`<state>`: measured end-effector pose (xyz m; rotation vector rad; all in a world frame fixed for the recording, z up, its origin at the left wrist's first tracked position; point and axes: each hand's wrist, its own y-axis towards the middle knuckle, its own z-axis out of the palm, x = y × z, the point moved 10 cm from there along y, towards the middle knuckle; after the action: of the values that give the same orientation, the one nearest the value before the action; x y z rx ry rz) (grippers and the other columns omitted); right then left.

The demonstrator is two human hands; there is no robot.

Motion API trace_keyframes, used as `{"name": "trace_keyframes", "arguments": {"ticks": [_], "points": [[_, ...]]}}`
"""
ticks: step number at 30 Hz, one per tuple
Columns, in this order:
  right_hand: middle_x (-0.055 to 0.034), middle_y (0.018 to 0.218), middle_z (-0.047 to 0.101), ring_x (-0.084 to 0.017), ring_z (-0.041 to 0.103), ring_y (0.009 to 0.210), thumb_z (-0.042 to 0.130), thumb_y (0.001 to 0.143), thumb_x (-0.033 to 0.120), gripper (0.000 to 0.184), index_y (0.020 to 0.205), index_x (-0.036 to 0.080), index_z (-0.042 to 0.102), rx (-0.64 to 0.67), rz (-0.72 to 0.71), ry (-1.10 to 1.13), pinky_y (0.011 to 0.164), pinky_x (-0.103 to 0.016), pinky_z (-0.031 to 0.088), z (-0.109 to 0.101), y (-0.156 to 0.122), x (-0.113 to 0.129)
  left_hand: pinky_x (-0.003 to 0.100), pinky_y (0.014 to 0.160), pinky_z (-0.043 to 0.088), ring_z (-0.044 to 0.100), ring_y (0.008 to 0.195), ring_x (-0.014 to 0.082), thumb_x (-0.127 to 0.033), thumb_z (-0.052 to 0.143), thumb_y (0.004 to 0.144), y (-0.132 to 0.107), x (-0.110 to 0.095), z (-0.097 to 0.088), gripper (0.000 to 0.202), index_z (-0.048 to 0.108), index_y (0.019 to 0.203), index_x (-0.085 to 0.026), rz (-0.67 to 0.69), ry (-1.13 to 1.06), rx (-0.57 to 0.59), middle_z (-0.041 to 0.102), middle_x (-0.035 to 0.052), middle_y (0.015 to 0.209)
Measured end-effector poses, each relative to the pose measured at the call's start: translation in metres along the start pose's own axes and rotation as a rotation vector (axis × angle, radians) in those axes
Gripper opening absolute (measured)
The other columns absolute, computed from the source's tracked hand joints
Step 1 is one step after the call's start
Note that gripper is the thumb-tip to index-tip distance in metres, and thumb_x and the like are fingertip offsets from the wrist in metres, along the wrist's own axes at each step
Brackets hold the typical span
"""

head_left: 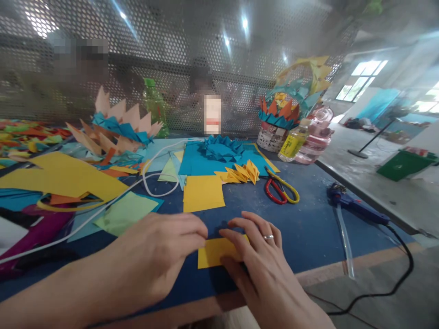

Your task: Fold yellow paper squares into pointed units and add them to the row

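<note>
A small yellow paper piece (213,252) lies flat on the blue table (308,228) near its front edge. My left hand (154,258) rests with fingers curled, its fingertips pinching the paper's top left edge. My right hand (259,256), with a ring on one finger, presses down on the paper's right side with fingers together. Part of the paper is hidden under both hands.
A stack of yellow squares (203,193), folded yellow pieces (240,173), red-and-yellow scissors (279,188), a blue folded paper form (219,148), a white cord (151,183) and a blue glue gun (353,205) lie beyond. Paper baskets (284,114), bottles (295,139) and loose sheets (65,176) crowd the back and left.
</note>
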<state>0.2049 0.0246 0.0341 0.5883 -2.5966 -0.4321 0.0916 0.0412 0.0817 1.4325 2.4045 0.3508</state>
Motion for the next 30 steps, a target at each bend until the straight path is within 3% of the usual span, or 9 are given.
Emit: {"name": "trace_keyframes", "arguments": {"ticks": [5, 10, 18, 22, 26, 30], "points": [[-0.0111, 0.132, 0.061, -0.035, 0.042, 0.136, 0.069, 0.087, 0.019, 0.035, 0.122, 0.021, 0.062, 0.112, -0.01, -0.058, 0.103, -0.06, 0.04, 0.007, 0.01, 0.001, 0.022, 0.086, 0.053, 0.07, 0.096, 0.0143, -0.004, 0.04, 0.092, 0.012, 0.028, 0.004, 0.037, 0.072, 0.101, -0.019, -0.059, -0.176, -0.115, 0.074, 0.0028, 0.106], [-0.0094, 0.133, 0.06, -0.034, 0.041, 0.137, 0.074, 0.083, 0.013, 0.031, 0.111, 0.022, 0.063, 0.195, -0.016, -0.039, 0.105, -0.06, 0.039, 0.008, 0.012, -0.003, 0.024, 0.087, 0.054, 0.069, 0.099, 0.0148, -0.002, 0.039, 0.092, 0.002, 0.038, 0.015, 0.038, 0.071, 0.108, -0.016, -0.085, -0.191, -0.23, 0.072, 0.006, 0.107], [-0.0009, 0.104, 0.069, -0.024, 0.055, 0.121, 0.064, 0.086, 0.006, 0.02, 0.086, 0.026, 0.064, 0.003, -0.118, 0.076, 0.098, -0.042, 0.041, -0.014, 0.02, 0.006, 0.025, 0.087, 0.056, 0.069, 0.099, 0.0148, -0.001, 0.041, 0.091, -0.005, 0.037, -0.001, 0.038, 0.071, 0.109, -0.017, -0.104, -0.222, -0.359, 0.073, 0.0058, 0.106], [0.0037, 0.094, 0.074, -0.019, 0.063, 0.11, 0.056, 0.093, 0.009, 0.022, 0.087, 0.028, 0.065, -0.091, -0.243, 0.042, 0.096, -0.037, 0.036, -0.025, 0.02, 0.017, 0.026, 0.091, 0.054, 0.066, 0.105, 0.0156, 0.0, 0.043, 0.089, -0.009, 0.029, -0.007, 0.04, 0.068, 0.114, -0.018, -0.067, -0.261, -0.383, 0.071, 0.0069, 0.112], [0.0064, 0.094, 0.077, -0.017, 0.065, 0.111, 0.053, 0.094, 0.007, 0.023, 0.086, 0.026, 0.063, -0.104, -0.293, -0.035, 0.096, -0.035, 0.03, -0.025, 0.015, 0.018, 0.027, 0.1, 0.051, 0.063, 0.114, 0.0179, 0.0, 0.045, 0.085, -0.013, 0.0, -0.009, 0.04, 0.063, 0.118, -0.013, 0.102, -0.254, -0.322, 0.069, 0.011, 0.119], [0.0069, 0.1, 0.078, -0.016, 0.064, 0.113, 0.051, 0.09, 0.003, 0.026, 0.087, 0.026, 0.064, -0.11, -0.306, -0.086, 0.099, -0.034, 0.027, -0.025, 0.008, 0.014, 0.028, 0.113, 0.041, 0.063, 0.116, 0.0202, -0.014, 0.055, 0.088, -0.014, -0.026, -0.002, 0.03, 0.062, 0.117, -0.01, 0.245, -0.104, -0.219, 0.072, 0.0122, 0.118]]}}
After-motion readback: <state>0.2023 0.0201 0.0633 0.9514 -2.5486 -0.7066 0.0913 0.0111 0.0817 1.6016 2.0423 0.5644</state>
